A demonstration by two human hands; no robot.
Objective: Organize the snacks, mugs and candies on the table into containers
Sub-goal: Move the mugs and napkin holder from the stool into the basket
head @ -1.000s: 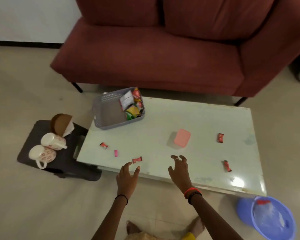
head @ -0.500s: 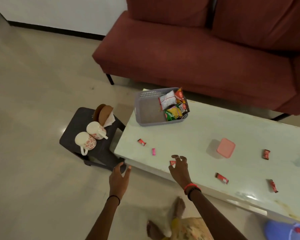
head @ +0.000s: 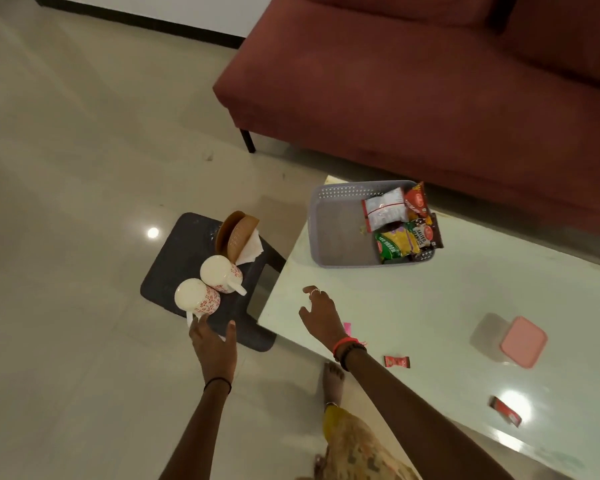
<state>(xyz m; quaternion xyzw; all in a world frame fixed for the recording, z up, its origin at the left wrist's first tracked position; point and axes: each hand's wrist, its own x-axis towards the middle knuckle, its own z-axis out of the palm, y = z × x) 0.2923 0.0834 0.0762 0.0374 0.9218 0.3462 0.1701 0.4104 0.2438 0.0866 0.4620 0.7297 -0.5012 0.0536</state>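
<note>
Two mugs (head: 208,285) lie on the dark stool's (head: 174,268) near edge, beside the table's (head: 430,306) left edge, so the left hand (head: 213,348) reaches spread and empty toward the nearer handle, the right hand (head: 321,315) likewise open.
</note>
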